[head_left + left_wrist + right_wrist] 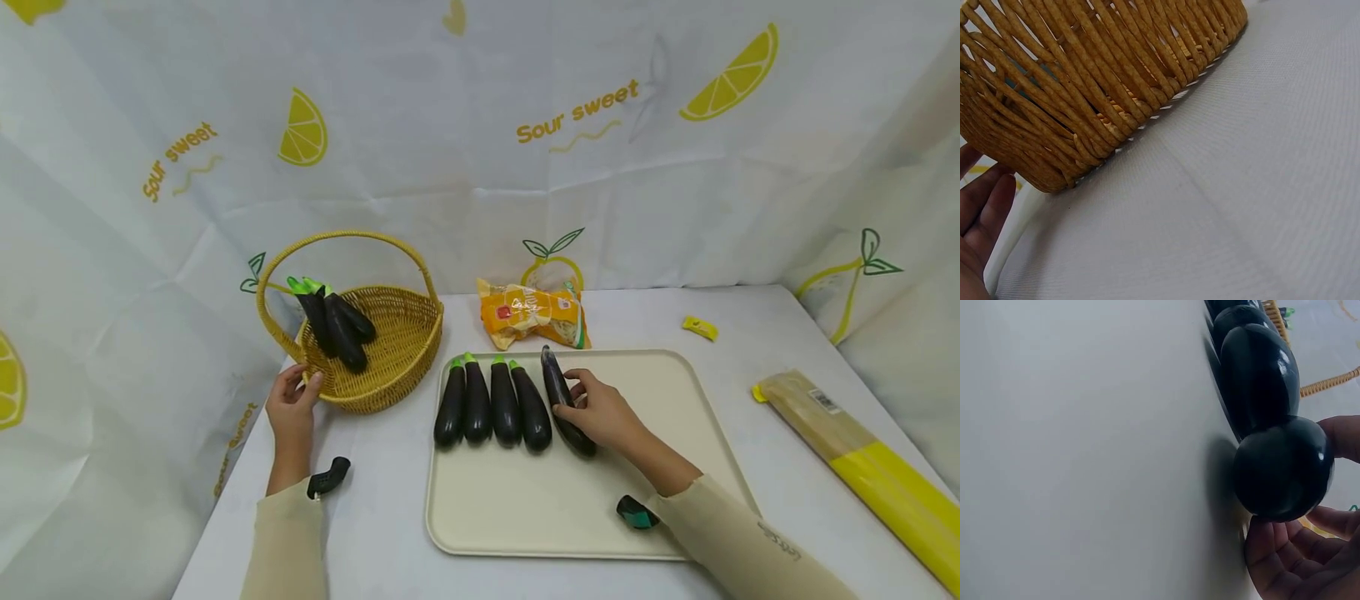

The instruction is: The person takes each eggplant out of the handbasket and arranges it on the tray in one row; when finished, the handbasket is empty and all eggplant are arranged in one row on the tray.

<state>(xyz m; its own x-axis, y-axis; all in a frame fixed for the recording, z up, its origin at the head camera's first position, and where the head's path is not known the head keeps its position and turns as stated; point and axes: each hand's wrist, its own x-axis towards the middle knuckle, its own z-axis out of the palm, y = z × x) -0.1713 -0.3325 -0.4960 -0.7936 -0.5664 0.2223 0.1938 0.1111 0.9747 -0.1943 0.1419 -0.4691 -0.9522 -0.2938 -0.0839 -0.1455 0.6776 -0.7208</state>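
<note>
My right hand (603, 408) holds an eggplant (561, 396) between thumb and fingers at the middle of the tray (570, 508). In the right wrist view its round dark end (1282, 469) sits between the thumb above and the fingers below, close over the tray. To its left, several eggplants (505, 404) lie side by side, green stem ends pointing away. My left hand (295, 400) rests at the near left side of a yellow wicker basket (405, 333). In the left wrist view its fingers (991, 206) are fairly straight against the woven wall. Several eggplants (343, 333) lie inside the basket.
An orange food packet (532, 312) lies behind the tray. A small yellow packet (700, 327) is at the back right, and a long yellow-and-tan package (855, 442) lies along the right side. A white printed curtain (465, 125) hangs behind the table. The basket's tall handle (352, 235) arches upward.
</note>
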